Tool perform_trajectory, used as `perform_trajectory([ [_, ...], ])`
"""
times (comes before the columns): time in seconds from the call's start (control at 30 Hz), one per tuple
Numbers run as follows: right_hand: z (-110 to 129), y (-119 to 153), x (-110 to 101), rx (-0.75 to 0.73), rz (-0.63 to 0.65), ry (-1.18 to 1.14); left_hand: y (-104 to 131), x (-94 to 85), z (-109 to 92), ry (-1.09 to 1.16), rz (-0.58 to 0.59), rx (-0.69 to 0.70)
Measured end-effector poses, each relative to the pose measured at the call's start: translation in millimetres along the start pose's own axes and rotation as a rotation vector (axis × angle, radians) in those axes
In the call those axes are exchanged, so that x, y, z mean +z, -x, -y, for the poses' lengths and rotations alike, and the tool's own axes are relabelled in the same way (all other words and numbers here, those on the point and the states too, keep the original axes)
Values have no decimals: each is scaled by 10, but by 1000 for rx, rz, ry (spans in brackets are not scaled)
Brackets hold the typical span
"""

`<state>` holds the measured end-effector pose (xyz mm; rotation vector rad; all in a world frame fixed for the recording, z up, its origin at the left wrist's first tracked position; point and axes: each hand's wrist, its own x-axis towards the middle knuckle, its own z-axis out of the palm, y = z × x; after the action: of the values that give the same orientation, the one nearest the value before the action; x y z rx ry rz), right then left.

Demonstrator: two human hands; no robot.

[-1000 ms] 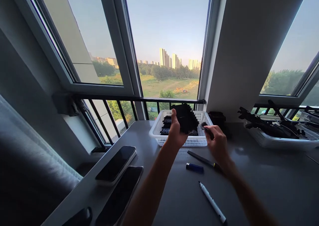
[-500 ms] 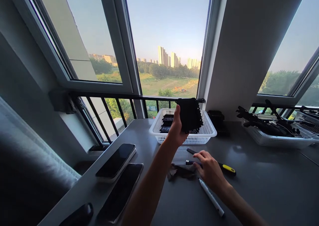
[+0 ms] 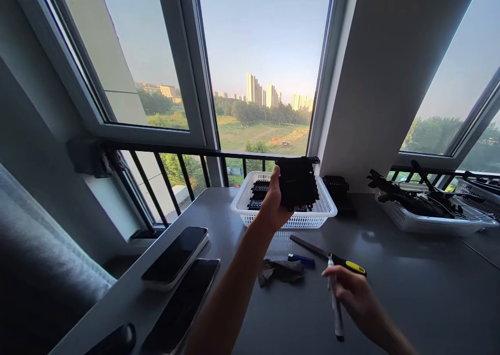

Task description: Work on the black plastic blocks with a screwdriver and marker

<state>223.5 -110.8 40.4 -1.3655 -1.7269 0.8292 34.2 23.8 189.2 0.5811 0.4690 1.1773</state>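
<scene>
My left hand (image 3: 275, 204) grips a flat black plastic part (image 3: 297, 183) with toothed edges, raised in front of a white basket (image 3: 289, 221) that holds similar black parts. Lower right, my right hand (image 3: 349, 287) has its fingers closed on a white marker pen (image 3: 335, 305), which points away from me. Just beyond it lies a file-like tool (image 3: 312, 247) with a black and yellow handle. A short blue object (image 3: 302, 260) rests beside a crumpled grey cloth (image 3: 281, 271) on the table.
Two phones (image 3: 177, 256) (image 3: 185, 303) lie on the grey table (image 3: 410, 282) at the left, near a dark rounded object (image 3: 117, 339). Black parts (image 3: 338, 191) stand right of the basket. Farther right, another basket (image 3: 429, 222) holds black pieces and wires. A window and railing stand behind.
My right hand has moved right and down from near the blue object and taken hold of the white marker, now more upright. My left hand still holds the black part, now tilted slightly differently.
</scene>
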Motion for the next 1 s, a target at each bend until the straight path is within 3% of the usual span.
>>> perform_trajectory([
  [0.13,455,-307,-361,-247,-367,-201,-14,-16,9,-14,-54,-14],
  [0.27,765,-789,-519,-498,-800,-229,-18,-24,31,-7,-54,-1],
  [0.37,934,-1076,-516,-554,-941,-295,-8,-18,48,3,-21,16],
  [0.5,1189,-1236,-459,-570,-927,-475,11,1,68,-31,-12,16],
  [0.63,1360,-1278,-402,-545,-809,-523,12,4,71,-53,-26,23],
  [0.87,1328,-1268,-281,-434,-558,-477,-9,-20,78,-40,69,22],
  [1.0,1299,-1252,-260,-422,-436,-410,-22,2,112,-62,49,58],
])
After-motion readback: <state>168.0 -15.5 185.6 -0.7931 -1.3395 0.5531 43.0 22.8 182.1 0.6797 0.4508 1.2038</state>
